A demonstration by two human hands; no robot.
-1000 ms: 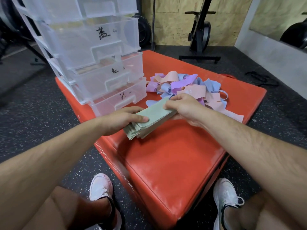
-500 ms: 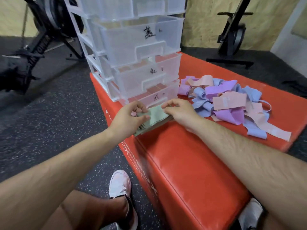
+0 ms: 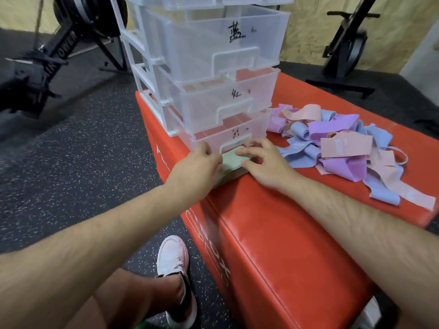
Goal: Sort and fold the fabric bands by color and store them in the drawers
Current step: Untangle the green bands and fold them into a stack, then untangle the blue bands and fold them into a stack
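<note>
Even overhead light was moderately bright, leaving a soft sheen on the red bench (strongest along its near edge). Motion blur smeared the floor at left; wide-angle distortion bowed the drawers.

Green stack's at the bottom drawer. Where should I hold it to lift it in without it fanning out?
Grip the green stack by its two short ends, left hand and right hand coming from opposite sides, clamping top to bottom. It is loose flat layers, so squeezing through the thickness should keep them together.
</note>
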